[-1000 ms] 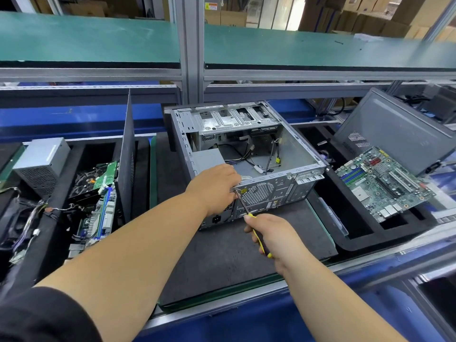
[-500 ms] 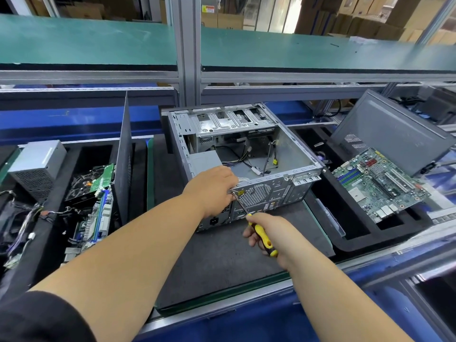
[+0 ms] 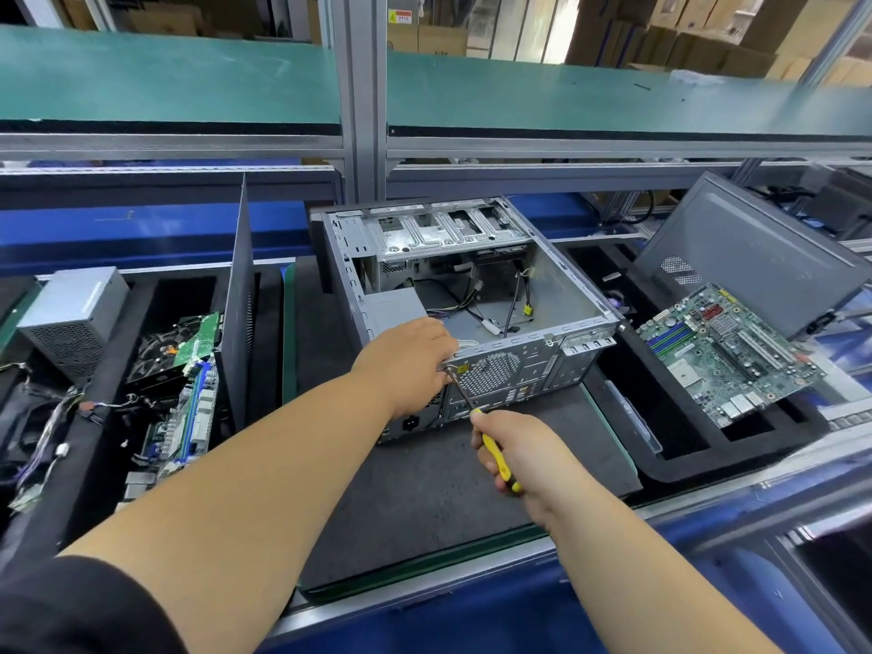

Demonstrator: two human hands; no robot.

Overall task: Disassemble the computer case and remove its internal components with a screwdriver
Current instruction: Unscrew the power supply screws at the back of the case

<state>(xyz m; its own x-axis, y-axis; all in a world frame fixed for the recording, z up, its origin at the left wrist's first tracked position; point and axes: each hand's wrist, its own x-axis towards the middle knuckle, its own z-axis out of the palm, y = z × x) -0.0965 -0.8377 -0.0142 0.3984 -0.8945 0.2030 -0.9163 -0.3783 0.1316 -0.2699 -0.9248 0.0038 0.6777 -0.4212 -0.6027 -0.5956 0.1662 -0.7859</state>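
The open computer case [image 3: 472, 313] lies just beyond both hands. The left hand [image 3: 406, 365] grips its near rim; the right hand [image 3: 524, 457] clasps a yellow screwdriver [image 3: 495, 453], tip at the rear panel. A motherboard [image 3: 726, 356] sits to the right, a power supply [image 3: 71, 318] far left.

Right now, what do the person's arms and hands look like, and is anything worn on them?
Both forearms are bare. The left hand and the right hand have no gloves, rings or watch that can be seen. A black sleeve covers the upper left arm; no sleeve shows on the right arm.
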